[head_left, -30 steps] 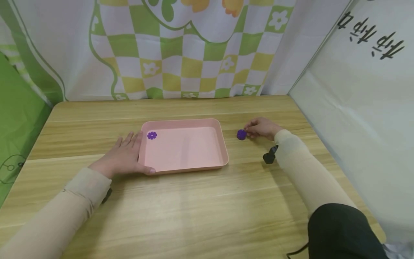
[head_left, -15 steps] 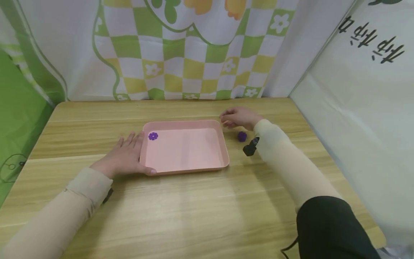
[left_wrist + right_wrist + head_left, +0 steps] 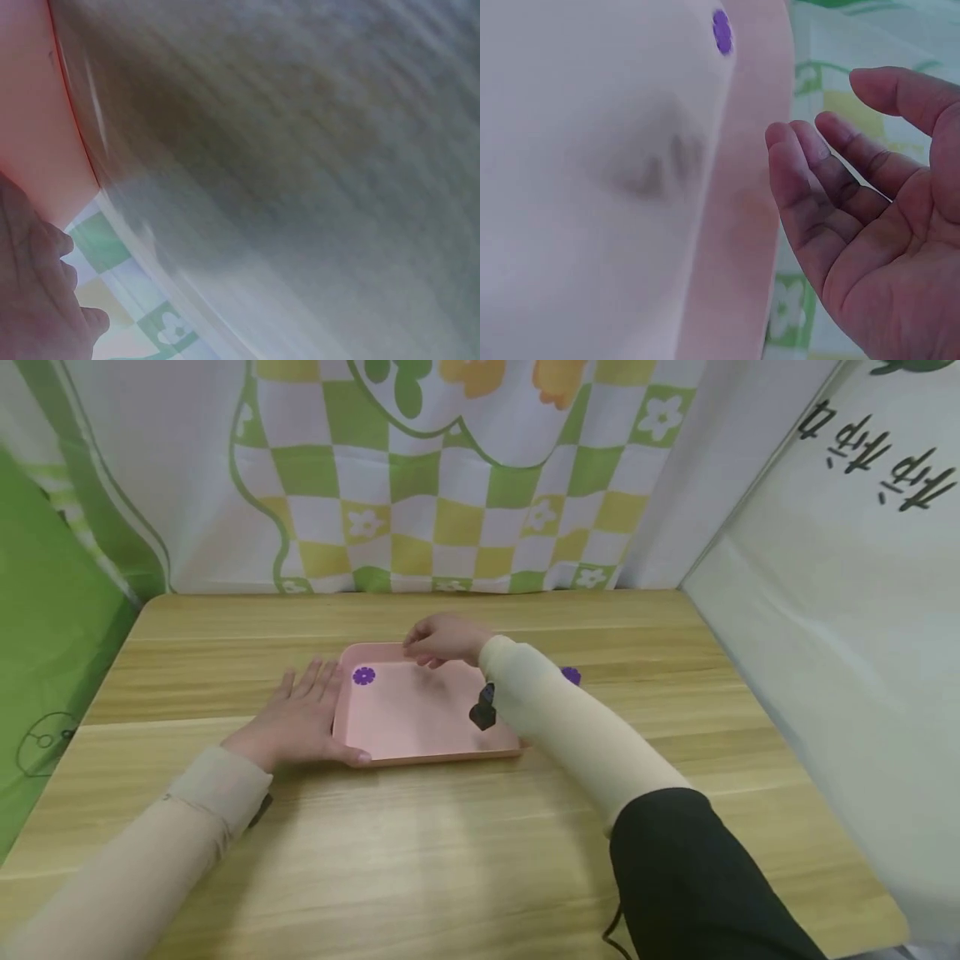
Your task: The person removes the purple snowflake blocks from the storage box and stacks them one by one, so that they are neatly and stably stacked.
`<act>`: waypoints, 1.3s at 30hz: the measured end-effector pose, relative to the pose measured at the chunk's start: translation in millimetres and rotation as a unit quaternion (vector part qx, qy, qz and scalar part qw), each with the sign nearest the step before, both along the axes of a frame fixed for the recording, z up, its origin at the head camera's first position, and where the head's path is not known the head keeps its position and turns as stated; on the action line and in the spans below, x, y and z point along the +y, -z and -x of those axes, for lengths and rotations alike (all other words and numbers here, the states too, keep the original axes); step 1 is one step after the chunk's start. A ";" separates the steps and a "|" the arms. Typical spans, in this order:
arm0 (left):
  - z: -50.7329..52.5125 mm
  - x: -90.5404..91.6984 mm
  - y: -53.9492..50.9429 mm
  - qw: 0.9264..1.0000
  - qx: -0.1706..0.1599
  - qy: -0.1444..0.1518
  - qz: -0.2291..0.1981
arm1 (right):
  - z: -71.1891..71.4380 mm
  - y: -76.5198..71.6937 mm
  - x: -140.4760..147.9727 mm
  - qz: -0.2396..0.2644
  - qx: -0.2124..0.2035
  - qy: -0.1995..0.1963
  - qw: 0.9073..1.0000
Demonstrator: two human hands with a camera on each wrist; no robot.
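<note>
A pink rectangular tray (image 3: 420, 727) lies on the table. In its far left corner sits a flat purple flower-shaped disc (image 3: 363, 676), also seen in the right wrist view. My left hand (image 3: 303, 718) rests against the tray's left side, fingers spread and thumb along the near rim. Above the tray's far side is my right hand (image 3: 447, 639); its palm (image 3: 885, 247) shows loosely bent fingers, thumb apart, nothing visible between them. Just right of the tray, partly behind my right sleeve, is a small purple stack (image 3: 572, 675) on the table.
The wooden table (image 3: 375, 860) carries all of this. A checked curtain (image 3: 450, 518) hangs behind its far edge. White sheeting (image 3: 847, 677) walls the right side, and green cloth (image 3: 45, 610) the left. A small black camera (image 3: 483, 708) is on my right wrist.
My right hand has left the purple stack and moved left, over the tray. The stack stays on the table. My left hand keeps its place at the tray.
</note>
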State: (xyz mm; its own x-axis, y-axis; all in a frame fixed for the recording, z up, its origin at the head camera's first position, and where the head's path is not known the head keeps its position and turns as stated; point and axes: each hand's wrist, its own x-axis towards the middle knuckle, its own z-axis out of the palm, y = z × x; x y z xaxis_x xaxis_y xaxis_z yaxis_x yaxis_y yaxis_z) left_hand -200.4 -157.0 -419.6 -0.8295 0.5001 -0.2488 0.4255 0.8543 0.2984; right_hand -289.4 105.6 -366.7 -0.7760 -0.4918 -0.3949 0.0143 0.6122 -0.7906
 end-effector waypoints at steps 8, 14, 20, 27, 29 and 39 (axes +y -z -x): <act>0.3 0.8 1.0 1.000 -0.003 -0.004 -0.009 | 3.6 14.4 -46.3 -0.050 0.033 -0.021 0.998; 0.5 3.2 1.1 1.000 0.004 -0.002 -0.016 | 5.1 20.6 -70.9 -0.188 0.120 -0.080 0.972; 1.6 1.5 1.6 1.000 0.004 0.002 0.003 | 2.9 28.2 -93.7 -0.300 0.213 -0.174 0.914; 1.2 -0.6 0.6 1.000 -0.006 -0.004 -0.001 | -5.0 29.9 -108.9 -0.340 0.231 -0.196 0.890; 0.8 0.4 -0.7 1.000 -0.008 -0.003 -0.004 | -6.6 29.4 -107.9 -0.330 0.226 -0.191 0.897; -0.3 -0.3 -1.3 1.000 -0.014 -0.003 -0.006 | -3.8 30.9 -83.2 -0.246 0.194 -0.146 0.938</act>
